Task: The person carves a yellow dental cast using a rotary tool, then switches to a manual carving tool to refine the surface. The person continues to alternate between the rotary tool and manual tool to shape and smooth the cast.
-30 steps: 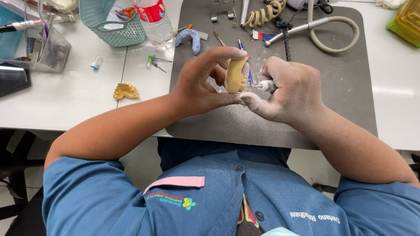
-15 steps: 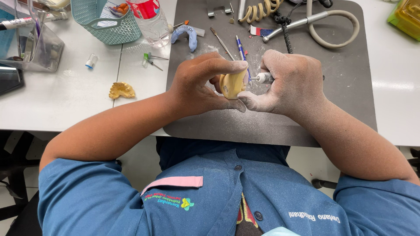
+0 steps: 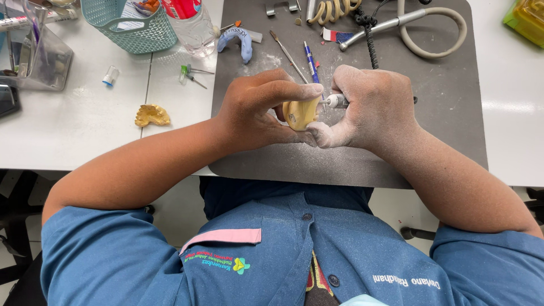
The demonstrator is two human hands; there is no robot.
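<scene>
White table (image 3: 85, 124) fills the upper frame, with a dark grey rubber work mat (image 3: 447, 113) over its centre and right. At frame centre, above the mat, both hands meet.

Left hand (image 3: 255, 110): closed around a small pale-yellow plaster dental cast (image 3: 300, 113), thumb under, forefinger stretched over the top. Cast sits just right of this hand's palm, pinched firmly.

Right hand (image 3: 377, 107): dusted white, curled tight on a slim metal rotary handpiece (image 3: 335, 101). The tool's long axis runs roughly level across the frame, tip pointing left and touching the cast's right edge. The cast lies directly left of the right hand, so the two hands are practically knuckle to knuckle.

Smaller things: teal plastic basket (image 3: 130, 25) upper left; a second yellow plaster cast (image 3: 152, 115) left of the mat, well apart from both hands; blue impression tray (image 3: 238, 41) on the mat's upper left corner.
</scene>
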